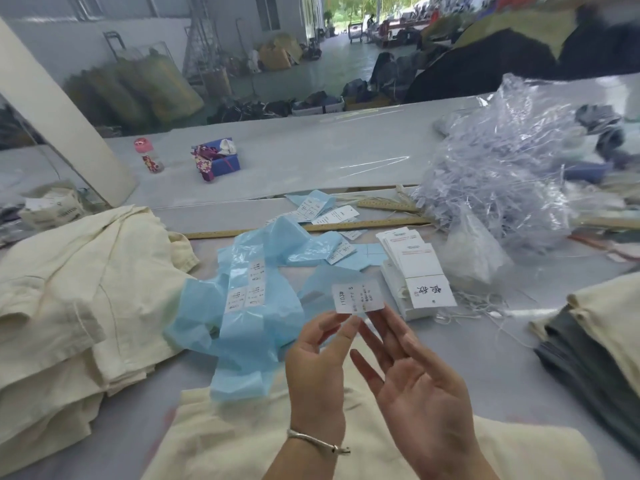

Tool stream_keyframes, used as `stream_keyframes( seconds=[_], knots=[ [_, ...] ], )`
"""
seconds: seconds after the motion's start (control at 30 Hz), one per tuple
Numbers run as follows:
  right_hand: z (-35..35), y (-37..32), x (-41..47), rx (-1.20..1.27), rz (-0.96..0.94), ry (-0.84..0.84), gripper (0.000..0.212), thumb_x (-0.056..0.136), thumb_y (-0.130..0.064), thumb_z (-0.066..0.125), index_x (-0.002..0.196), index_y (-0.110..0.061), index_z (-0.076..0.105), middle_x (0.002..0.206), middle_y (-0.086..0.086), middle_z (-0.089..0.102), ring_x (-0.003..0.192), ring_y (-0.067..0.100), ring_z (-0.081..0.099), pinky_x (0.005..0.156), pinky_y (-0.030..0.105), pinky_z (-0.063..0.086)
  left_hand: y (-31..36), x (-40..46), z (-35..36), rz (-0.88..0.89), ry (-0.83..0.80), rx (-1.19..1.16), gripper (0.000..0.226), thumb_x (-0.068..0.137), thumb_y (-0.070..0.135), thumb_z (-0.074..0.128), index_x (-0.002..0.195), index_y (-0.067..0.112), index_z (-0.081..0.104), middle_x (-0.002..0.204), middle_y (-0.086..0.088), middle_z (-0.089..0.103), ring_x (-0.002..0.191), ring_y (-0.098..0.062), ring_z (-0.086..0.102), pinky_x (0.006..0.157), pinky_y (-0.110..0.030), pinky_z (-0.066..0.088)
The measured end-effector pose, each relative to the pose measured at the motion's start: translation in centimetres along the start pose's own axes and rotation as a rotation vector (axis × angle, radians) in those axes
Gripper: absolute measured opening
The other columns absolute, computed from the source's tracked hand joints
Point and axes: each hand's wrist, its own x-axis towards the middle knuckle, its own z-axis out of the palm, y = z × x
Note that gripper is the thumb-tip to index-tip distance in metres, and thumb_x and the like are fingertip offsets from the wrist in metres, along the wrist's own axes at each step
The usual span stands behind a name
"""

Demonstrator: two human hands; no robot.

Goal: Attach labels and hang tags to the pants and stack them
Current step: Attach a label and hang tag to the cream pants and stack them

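Cream pants; blue backing paper; white label.

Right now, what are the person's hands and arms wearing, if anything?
Both are bare: no gloves and no sleeves in view. The left hand has a thin silver bangle with a small clasp at the wrist. The right hand shows no ring, watch or band.
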Motion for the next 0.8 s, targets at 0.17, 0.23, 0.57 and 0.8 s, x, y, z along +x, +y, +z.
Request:
stream_keyframes(
  seconds=[0.17,0.23,0.57,0.8],
  knots=[
    [-1.7,-2.9,-3.3,0.033,-0.005,0.025,0.06,0.072,-0.021,0.056,0.131,-0.013,0.057,0.135,0.004,0.059,0.126,0.019,0.054,0.102,0.045,0.038,-1.6,-3.2,4.5,-0.102,0.113,-0.162,0.01,0.078,0.006,0.075,0.073,0.016,0.075,0.078,0.005,0.075,0.066,0.003,0.064,0.066,-0.018,0.048],
    [-2.4,-3.9,-4.3,-0.051,-0.012,0.05,0.06,0.07,-0.021,0.056,0.13,-0.013,0.058,0.132,0.003,0.061,0.123,0.018,0.056,0.098,0.043,0.041,-2.2,-3.9,5.9,-0.104,0.139,-0.179,0.016,0.081,0.007,0.072,0.07,0.019,0.073,0.075,0.008,0.073,0.064,0.003,0.062,0.07,-0.024,0.042],
    [-10.1,-10.8,-1.9,-1.142,-0.436,0.523,0.024,0.083,-0.002,0.067,0.089,-0.025,0.068,0.092,-0.003,0.071,0.082,0.012,0.062,0.069,0.02,0.047,-3.1,0.8,7.6,0.807,-0.036,0.796,0.041,0.093,0.009,0.061,0.131,0.022,0.058,0.114,0.002,0.064,0.103,-0.013,0.056,0.087,-0.026,0.044],
    [-10.6,-14.8,4.3,-2.144,-0.784,-0.032,0.046,0.056,-0.014,0.091,0.098,-0.014,0.074,0.112,0.001,0.07,0.1,0.027,0.066,0.08,0.039,0.057,-3.8,6.5,11.8,0.837,-0.444,1.159,0.076,0.097,0.013,0.051,0.144,0.045,0.0,0.123,0.008,0.065,0.11,-0.015,0.059,0.09,-0.022,0.041]
  ],
)
